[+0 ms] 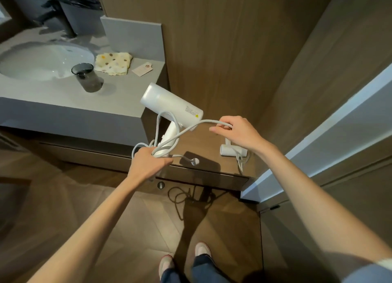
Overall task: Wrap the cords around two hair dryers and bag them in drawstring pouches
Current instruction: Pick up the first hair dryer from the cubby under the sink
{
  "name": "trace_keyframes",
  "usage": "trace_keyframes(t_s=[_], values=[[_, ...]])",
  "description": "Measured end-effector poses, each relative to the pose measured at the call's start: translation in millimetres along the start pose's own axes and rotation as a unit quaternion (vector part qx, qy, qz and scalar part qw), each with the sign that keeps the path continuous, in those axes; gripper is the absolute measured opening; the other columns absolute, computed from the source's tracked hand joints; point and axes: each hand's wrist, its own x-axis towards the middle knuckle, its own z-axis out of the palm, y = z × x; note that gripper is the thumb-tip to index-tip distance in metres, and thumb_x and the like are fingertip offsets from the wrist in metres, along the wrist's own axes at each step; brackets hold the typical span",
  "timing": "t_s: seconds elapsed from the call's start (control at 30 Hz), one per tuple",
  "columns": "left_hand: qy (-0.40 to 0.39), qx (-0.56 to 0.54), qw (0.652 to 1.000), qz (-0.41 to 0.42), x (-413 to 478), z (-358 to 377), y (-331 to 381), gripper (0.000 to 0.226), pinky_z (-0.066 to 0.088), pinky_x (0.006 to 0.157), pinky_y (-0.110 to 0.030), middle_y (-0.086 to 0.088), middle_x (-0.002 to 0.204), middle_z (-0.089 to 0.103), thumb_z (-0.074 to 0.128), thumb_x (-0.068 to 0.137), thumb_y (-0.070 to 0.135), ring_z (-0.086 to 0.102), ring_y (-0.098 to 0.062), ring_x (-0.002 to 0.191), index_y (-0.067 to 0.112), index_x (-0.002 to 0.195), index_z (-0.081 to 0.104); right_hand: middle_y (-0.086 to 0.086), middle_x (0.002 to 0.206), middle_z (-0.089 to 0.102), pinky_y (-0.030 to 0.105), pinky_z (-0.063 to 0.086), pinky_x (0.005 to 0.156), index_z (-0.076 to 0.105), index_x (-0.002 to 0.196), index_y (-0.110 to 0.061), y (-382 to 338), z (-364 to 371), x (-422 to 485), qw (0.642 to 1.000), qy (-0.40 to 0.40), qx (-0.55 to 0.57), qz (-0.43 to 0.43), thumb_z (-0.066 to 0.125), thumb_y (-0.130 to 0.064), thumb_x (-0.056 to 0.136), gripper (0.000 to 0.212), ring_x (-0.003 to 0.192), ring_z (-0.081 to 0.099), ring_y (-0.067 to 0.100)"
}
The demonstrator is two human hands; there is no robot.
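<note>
My left hand [148,163] grips the handle of a white hair dryer [171,105], held up in the air with its barrel pointing up and left. Loops of its white cord [158,125] are gathered at the handle under my fingers. My right hand [237,132] pinches a stretch of the same cord to the right of the barrel. The plug end [195,161] dangles just right of my left hand. A second white hair dryer [233,150] lies on the wooden shelf [207,140] below my right hand, its cord hanging over the front edge. No pouch is visible.
A grey vanity counter [63,98] with a white sink [42,62] stands at left, holding a dark glass cup [87,77], a dotted cloth [113,63] and a small card [142,69]. Wood panel walls rise behind. A dark cable [180,198] lies on the floor under the shelf.
</note>
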Motion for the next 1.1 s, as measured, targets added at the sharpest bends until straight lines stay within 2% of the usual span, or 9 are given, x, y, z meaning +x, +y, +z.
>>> trace_keyframes(t_s=[0.2, 0.27, 0.37, 0.5, 0.77, 0.87, 0.93, 1.0, 1.1], values=[[-0.025, 0.006, 0.999, 0.021, 7, -9, -8, 0.036, 0.042, 0.044, -0.017, -0.001, 0.079, 0.06, 0.071, 0.08, 0.022, 0.053, -0.008, 0.055, 0.014, 0.115, 0.064, -0.013, 0.056, 0.05, 0.01, 0.029, 0.052, 0.074, 0.085, -0.017, -39, 26, -16, 0.985, -0.122, 0.115, -0.028, 0.063, -0.032, 0.09, 0.02, 0.049, 0.041, 0.0], [-0.033, 0.018, 0.999, 0.028, 14, -7, -6, 0.038, 0.044, 0.047, -0.018, -0.002, 0.082, 0.062, 0.072, 0.079, 0.024, 0.054, -0.007, 0.057, 0.014, 0.115, 0.064, -0.014, 0.05, 0.048, 0.009, 0.03, 0.052, 0.074, 0.081, -0.015, -44, 26, -14, 0.987, -0.074, 0.139, -0.017, 0.058, -0.031, 0.093, 0.026, 0.048, 0.043, -0.002], [-0.052, 0.038, 0.997, 0.037, 31, -2, 1, 0.039, 0.045, 0.057, -0.016, 0.0, 0.088, 0.065, 0.074, 0.076, 0.025, 0.058, -0.008, 0.069, 0.013, 0.113, 0.065, -0.023, 0.058, 0.056, 0.014, 0.036, 0.07, 0.069, 0.069, -0.019, -42, 21, 0, 0.985, 0.002, 0.171, 0.007, 0.056, -0.033, 0.094, 0.031, 0.066, 0.051, -0.011], [-0.085, 0.089, 0.99, 0.064, 59, 8, 18, 0.031, 0.038, 0.051, -0.008, 0.002, 0.088, 0.061, 0.074, 0.076, 0.026, 0.056, -0.007, 0.072, 0.013, 0.102, 0.063, -0.023, 0.054, 0.053, 0.016, 0.033, 0.068, 0.063, 0.066, -0.017, -28, 8, 27, 0.98, 0.023, 0.194, 0.024, 0.052, -0.033, 0.096, 0.035, 0.065, 0.049, -0.005], [-0.09, -0.015, 0.996, -0.02, 138, 75, 66, 0.034, 0.041, 0.049, -0.015, 0.0, 0.078, 0.063, 0.077, 0.07, 0.019, 0.057, -0.008, 0.065, 0.005, 0.099, 0.068, -0.001, 0.088, 0.053, 0.023, 0.042, 0.073, 0.06, 0.068, -0.019, 54, -32, 113, 0.984, 0.041, 0.155, 0.072, 0.054, -0.045, 0.092, 0.036, 0.08, 0.051, 0.007], [-0.064, -0.036, 0.997, -0.036, 165, 100, 89, 0.033, 0.043, 0.05, -0.016, -0.005, 0.085, 0.066, 0.077, 0.072, 0.02, 0.058, -0.007, 0.065, 0.007, 0.101, 0.067, 0.002, 0.12, 0.037, 0.032, 0.05, 0.087, 0.062, 0.096, -0.013, 81, -38, 145, 0.975, 0.049, 0.183, 0.114, 0.05, -0.047, 0.094, 0.036, 0.107, 0.049, 0.012], [-0.057, -0.032, 0.997, -0.044, 177, 116, 102, 0.035, 0.05, 0.056, -0.02, -0.006, 0.091, 0.066, 0.076, 0.075, 0.022, 0.064, -0.012, 0.072, 0.009, 0.105, 0.064, 0.003, 0.123, 0.037, 0.036, 0.05, 0.092, 0.055, 0.108, -0.01, 95, -39, 163, 0.97, 0.041, 0.192, 0.144, 0.049, -0.051, 0.093, 0.044, 0.11, 0.049, 0.015], [-0.054, -0.039, 0.997, -0.041, 186, 129, 113, 0.034, 0.055, 0.063, -0.027, -0.008, 0.094, 0.066, 0.075, 0.077, 0.021, 0.067, -0.022, 0.08, 0.01, 0.108, 0.062, 0.003, 0.117, 0.051, 0.037, 0.05, 0.093, 0.046, 0.119, -0.01, 104, -40, 181, 0.946, -0.009, 0.269, 0.181, 0.054, -0.056, 0.088, 0.055, 0.103, 0.056, 0.012], [-0.032, -0.026, 0.999, -0.027, 195, 141, 124, 0.031, 0.058, 0.066, -0.035, -0.009, 0.1, 0.061, 0.075, 0.077, 0.022, 0.066, -0.026, 0.08, 0.017, 0.102, 0.059, 0.012, 0.122, 0.059, 0.046, 0.053, 0.092, 0.037, 0.129, -0.017, 115, -41, 206, 0.87, -0.03, 0.412, 0.271, 0.076, -0.058, 0.067, 0.084, 0.108, 0.063, 0.024]])
